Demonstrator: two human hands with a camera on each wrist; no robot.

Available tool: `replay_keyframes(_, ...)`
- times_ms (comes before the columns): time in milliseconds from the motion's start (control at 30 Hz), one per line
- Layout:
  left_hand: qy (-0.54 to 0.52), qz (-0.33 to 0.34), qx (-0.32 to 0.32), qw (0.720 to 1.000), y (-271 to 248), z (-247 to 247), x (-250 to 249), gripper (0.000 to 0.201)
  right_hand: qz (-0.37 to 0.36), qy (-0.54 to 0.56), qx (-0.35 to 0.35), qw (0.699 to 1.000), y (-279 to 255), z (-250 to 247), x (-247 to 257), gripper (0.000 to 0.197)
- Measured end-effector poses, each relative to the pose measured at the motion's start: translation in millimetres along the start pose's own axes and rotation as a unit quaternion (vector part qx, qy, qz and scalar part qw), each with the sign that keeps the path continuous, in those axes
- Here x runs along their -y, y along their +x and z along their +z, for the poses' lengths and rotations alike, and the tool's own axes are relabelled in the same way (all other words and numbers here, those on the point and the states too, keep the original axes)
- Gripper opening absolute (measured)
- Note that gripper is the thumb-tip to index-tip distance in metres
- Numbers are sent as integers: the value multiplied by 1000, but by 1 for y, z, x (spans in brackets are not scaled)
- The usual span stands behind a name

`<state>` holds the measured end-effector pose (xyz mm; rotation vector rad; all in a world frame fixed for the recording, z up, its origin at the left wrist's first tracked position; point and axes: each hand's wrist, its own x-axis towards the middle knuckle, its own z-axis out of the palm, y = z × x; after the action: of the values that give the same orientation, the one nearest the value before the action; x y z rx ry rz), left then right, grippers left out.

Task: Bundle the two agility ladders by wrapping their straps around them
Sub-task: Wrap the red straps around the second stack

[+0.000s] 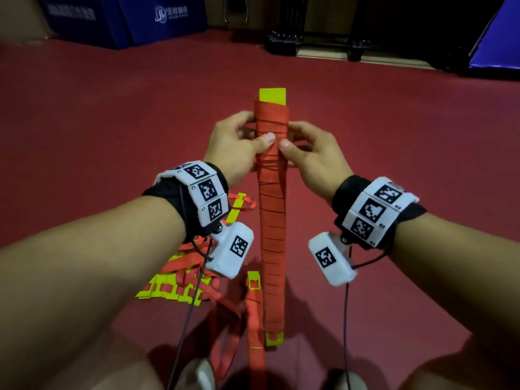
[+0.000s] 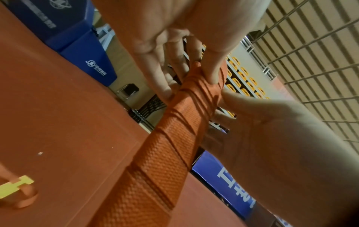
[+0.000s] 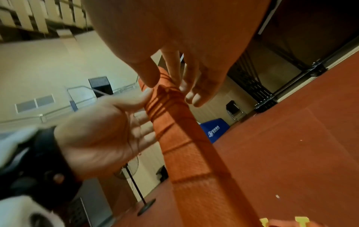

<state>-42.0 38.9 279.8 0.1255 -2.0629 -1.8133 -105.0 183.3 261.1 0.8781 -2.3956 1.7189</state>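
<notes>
One agility ladder is a long bundle (image 1: 272, 220) of yellow rungs wound tightly in orange strap, held off the floor and pointing away from me. My left hand (image 1: 254, 133) grips its far part from the left, thumb pressed on the front wraps and fingers curled behind. My right hand (image 1: 292, 136) grips it from the right at the same height, thumb tip beside the left thumb. The wrist views show the bundle (image 2: 174, 145) (image 3: 184, 153) pinched between both hands. The second ladder (image 1: 174, 282) lies loose on the floor at lower left, straps tangled.
An orange strap with a yellow rung end (image 1: 254, 280) lies on the floor just left of the bundle's near end. Blue mats (image 1: 157, 21) stand at the back left, a black rack base (image 1: 284, 43) at the back, another blue mat (image 1: 495, 38) at the right. Red floor (image 1: 394, 136) lies all around.
</notes>
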Motion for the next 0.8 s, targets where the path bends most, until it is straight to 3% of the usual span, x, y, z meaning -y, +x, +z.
replay_keyframes(233,-18,-49,-15,999,2,-5,26,17,26,-24,26,999,-5,25,-28,52)
replay_keyframes(533,-60,-106,-47,991,-12,-9,99,24,78,-6,27,997,-15,66,-76,38)
replay_keyframes(800,-77,-185,-53,978,-35,-1,177,32,183,53,41,981,-39,91,-137,20)
